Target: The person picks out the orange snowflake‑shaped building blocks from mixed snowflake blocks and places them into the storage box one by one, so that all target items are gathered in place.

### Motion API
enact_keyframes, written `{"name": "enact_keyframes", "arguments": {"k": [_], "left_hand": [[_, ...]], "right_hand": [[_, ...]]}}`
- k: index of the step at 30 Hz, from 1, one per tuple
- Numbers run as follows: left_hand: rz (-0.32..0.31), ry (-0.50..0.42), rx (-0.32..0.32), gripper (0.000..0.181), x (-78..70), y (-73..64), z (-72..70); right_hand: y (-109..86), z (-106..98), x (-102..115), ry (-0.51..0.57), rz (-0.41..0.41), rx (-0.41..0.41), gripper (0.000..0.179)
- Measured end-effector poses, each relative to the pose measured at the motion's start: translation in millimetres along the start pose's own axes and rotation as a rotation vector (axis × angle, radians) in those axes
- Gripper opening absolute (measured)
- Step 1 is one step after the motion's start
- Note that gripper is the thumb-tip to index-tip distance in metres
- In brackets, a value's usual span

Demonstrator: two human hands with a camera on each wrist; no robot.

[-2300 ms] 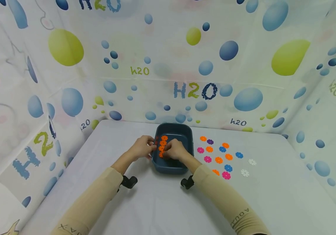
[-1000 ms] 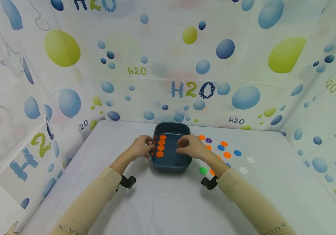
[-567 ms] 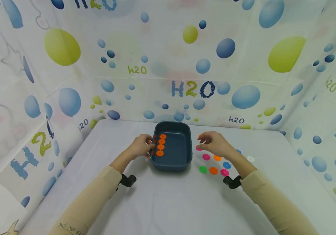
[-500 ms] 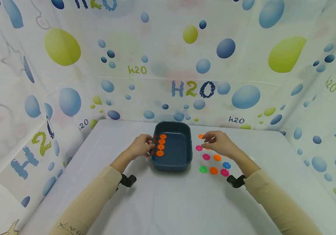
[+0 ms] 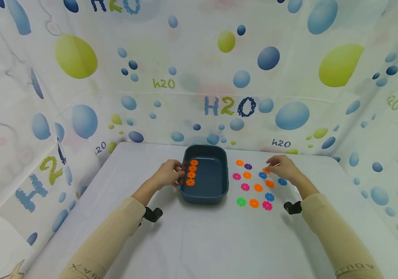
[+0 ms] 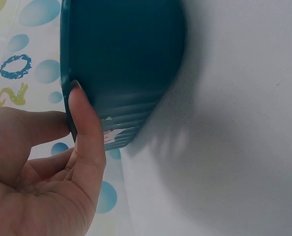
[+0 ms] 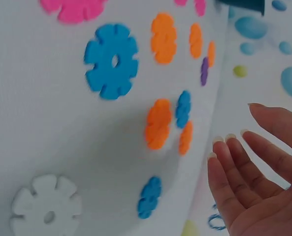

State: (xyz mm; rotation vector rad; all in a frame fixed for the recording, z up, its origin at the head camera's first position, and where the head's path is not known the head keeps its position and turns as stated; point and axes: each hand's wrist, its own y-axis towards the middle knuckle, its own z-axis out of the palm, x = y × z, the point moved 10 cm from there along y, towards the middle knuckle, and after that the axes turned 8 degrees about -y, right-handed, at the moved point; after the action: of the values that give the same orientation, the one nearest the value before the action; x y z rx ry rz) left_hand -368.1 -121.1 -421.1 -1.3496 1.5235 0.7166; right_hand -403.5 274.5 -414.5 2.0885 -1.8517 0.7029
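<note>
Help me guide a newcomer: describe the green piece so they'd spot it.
Find the dark blue tray on the white table. To its right lie flower-shaped pieces. The green piece is leftmost in the nearest row, the only green one visible.

"H2O" spreads in large letters across the patterned backdrop (image 5: pixel 199 58), repeated smaller as "h2O" in green and in dark lettering; letters, only partly legible, mark the left sleeve (image 5: pixel 113 228) and right sleeve (image 5: pixel 338 234).

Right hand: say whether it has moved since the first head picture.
Yes: judged against the central H2O print, the right hand has moved rightward, out of the blue tray.
</note>
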Motion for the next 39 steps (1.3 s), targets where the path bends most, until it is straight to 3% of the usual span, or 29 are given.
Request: {"name": "enact_keyframes", "arguments": {"k": [6, 12, 25, 39], "left_hand": [[-0.001, 0.008, 0.003, 0.039, 0.0, 0.0, 3.8], [0.006, 0.018, 0.007, 0.036, -1.3, 1.4, 5.0], [-0.002, 0.025, 0.007, 0.036, -1.1, 2.1, 3.2], [-0.003, 0.022, -0.002, 0.035, -0.1, 1.3, 0.5]], "right_hand": [[5.0, 8, -32, 0.027, 0.127, 0.041, 0.049], [11.1, 15, -52, 0.056, 0.204, 0.038, 0.049], [27.5, 22, -61, 0.079, 0.235, 0.052, 0.044], [32.6, 22, -63, 0.098, 0.274, 0.009, 0.041]]}}
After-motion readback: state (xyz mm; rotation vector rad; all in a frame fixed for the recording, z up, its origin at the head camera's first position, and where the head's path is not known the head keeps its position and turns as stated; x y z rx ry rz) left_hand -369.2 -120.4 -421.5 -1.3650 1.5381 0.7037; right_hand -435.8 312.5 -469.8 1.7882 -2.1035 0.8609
